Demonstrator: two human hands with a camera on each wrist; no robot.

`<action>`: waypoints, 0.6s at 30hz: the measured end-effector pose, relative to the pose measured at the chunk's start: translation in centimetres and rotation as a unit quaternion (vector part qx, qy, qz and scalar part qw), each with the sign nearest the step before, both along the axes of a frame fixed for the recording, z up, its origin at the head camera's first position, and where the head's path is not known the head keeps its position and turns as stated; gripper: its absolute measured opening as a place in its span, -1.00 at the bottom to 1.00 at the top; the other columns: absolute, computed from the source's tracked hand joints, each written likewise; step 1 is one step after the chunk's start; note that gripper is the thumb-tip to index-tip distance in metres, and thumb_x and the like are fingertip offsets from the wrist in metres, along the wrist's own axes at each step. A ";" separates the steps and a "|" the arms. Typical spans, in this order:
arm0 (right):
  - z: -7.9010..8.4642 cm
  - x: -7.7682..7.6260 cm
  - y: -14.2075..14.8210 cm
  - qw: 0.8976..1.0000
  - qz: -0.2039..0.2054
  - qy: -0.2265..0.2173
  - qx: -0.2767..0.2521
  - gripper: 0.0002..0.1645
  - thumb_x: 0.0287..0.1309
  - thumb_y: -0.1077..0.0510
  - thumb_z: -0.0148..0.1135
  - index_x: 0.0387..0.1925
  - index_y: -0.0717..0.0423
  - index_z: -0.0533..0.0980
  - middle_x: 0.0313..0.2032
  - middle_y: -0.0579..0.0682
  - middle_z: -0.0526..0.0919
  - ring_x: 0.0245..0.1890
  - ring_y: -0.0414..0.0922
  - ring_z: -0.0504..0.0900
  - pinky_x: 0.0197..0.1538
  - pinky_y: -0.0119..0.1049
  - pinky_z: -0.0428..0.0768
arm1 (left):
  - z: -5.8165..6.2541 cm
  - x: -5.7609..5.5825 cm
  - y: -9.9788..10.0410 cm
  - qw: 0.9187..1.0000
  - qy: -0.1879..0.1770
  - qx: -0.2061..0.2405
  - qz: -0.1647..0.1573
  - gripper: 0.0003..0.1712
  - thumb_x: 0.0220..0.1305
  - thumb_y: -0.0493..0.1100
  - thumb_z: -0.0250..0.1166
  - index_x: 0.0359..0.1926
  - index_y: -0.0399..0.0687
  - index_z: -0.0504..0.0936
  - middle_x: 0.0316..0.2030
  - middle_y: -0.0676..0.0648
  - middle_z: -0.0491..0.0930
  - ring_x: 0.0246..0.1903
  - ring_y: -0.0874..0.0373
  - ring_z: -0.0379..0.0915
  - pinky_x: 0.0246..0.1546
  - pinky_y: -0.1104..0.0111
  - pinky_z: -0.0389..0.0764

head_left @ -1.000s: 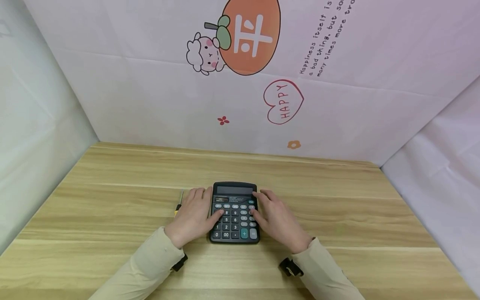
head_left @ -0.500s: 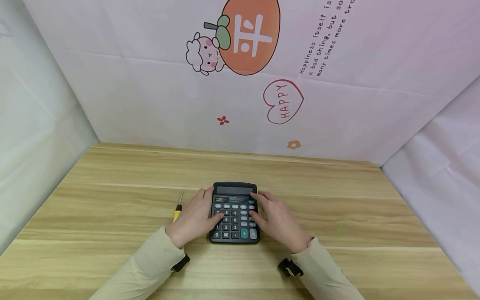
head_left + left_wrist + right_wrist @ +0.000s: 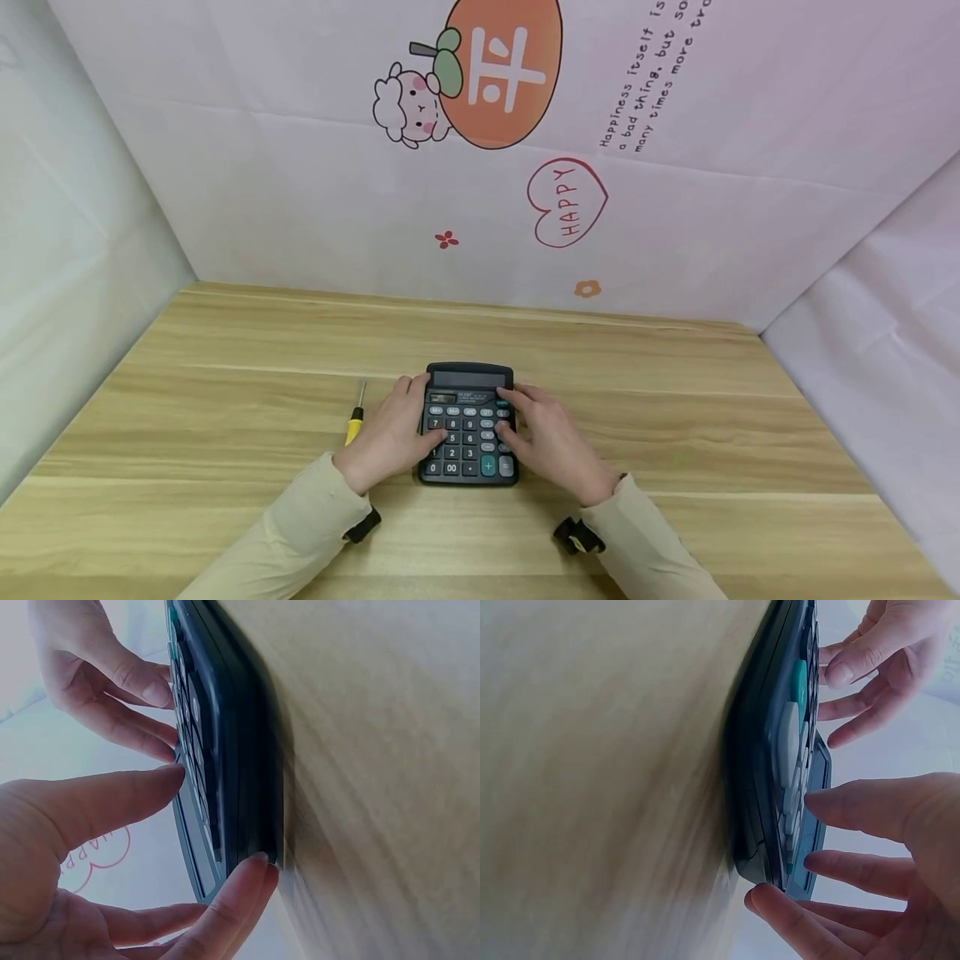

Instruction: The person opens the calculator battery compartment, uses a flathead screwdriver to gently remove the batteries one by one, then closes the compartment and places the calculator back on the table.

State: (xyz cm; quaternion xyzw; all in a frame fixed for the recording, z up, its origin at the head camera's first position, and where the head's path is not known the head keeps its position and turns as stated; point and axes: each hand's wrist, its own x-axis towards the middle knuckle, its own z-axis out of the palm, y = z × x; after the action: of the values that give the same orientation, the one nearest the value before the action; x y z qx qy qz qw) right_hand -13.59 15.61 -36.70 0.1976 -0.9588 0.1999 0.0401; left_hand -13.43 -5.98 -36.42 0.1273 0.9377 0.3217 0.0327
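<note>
A black desk calculator (image 3: 470,454) lies face up on the wooden table, its display at the far end. My left hand (image 3: 386,437) grips its left side, thumb over the number keys and fingers along the edge. From the right, my right hand (image 3: 555,442) holds the other side. Its thumb is at the right-hand keys and its index finger reaches in by the display. In the left wrist view, fingertips (image 3: 244,881) of the left hand press at the calculator's side wall. The right wrist view shows a fingertip (image 3: 765,896) of the right hand at the calculator's far corner.
A screwdriver (image 3: 356,421) with a yellow and black handle lies just left of my left hand, its handle end partly hidden. Bare wood tabletop (image 3: 675,400) stretches to both sides. A white printed cloth (image 3: 300,183) stands behind the table.
My left hand's fingers have drawn in to the right, showing more of the screwdriver. The right index finger has slid slightly left over the calculator, which stays in place.
</note>
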 end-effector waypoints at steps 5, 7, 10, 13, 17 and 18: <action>0.0 0.0 -0.1 1.000 -0.001 -0.004 -0.002 -0.42 0.13 0.12 0.34 0.17 0.23 0.47 0.19 0.34 0.45 0.10 0.19 0.54 0.10 0.03 0.52 | 0.0 -0.1 0.0 1.000 -0.016 0.019 0.004 -0.12 0.10 -0.15 0.42 0.33 -0.44 0.20 0.13 -0.37 0.38 0.02 -0.15 0.45 0.04 0.02 0.49; 0.0 0.0 -0.1 1.000 -0.001 -0.007 -0.003 -0.42 0.12 0.12 0.34 0.17 0.23 0.47 0.18 0.34 0.45 0.09 0.18 0.54 0.09 0.03 0.52 | 0.0 -0.1 0.1 1.000 -0.019 0.023 0.005 -0.11 0.09 -0.16 0.43 0.33 -0.43 0.20 0.13 -0.36 0.39 0.04 -0.16 0.44 0.05 0.02 0.48; 0.1 0.1 -0.2 1.000 -0.001 -0.011 -0.004 -0.42 0.12 0.13 0.35 0.17 0.23 0.48 0.18 0.35 0.45 0.09 0.18 0.55 0.09 0.02 0.53 | -0.1 -0.1 0.1 0.999 -0.024 0.024 0.008 -0.12 0.09 -0.16 0.43 0.32 -0.44 0.20 0.12 -0.36 0.40 0.05 -0.17 0.44 0.06 0.01 0.47; 0.1 0.1 -0.3 1.000 -0.001 -0.014 -0.004 -0.43 0.13 0.12 0.34 0.16 0.24 0.48 0.19 0.35 0.44 0.10 0.19 0.54 0.10 0.02 0.52 | 0.0 -0.2 0.2 0.999 -0.031 0.022 0.011 -0.12 0.09 -0.16 0.43 0.32 -0.45 0.20 0.12 -0.37 0.41 0.07 -0.18 0.43 0.07 0.00 0.46; 0.1 0.1 -0.3 1.000 -0.003 -0.016 -0.001 -0.44 0.13 0.11 0.34 0.15 0.24 0.49 0.19 0.36 0.43 0.07 0.17 0.55 0.10 0.02 0.52 | -0.1 -0.2 0.2 0.999 -0.040 0.026 0.013 -0.12 0.10 -0.16 0.43 0.31 -0.47 0.20 0.12 -0.37 0.43 0.07 -0.17 0.44 0.08 0.01 0.46; 0.1 0.1 -0.4 1.000 -0.004 -0.018 0.000 -0.43 0.13 0.10 0.34 0.15 0.23 0.49 0.20 0.36 0.43 -0.01 0.13 0.59 0.05 -0.01 0.55 | -0.1 -0.2 0.3 0.999 -0.042 0.029 0.013 -0.12 0.09 -0.17 0.43 0.31 -0.47 0.20 0.11 -0.36 0.44 0.06 -0.17 0.45 0.07 0.02 0.47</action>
State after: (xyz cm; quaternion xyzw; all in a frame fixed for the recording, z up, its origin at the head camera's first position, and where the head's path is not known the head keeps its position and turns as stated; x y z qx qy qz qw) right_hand -13.51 15.25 -36.58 0.1900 -0.9602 0.2032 0.0234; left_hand -13.67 -5.73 -36.53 0.1025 0.9273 0.3542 0.0641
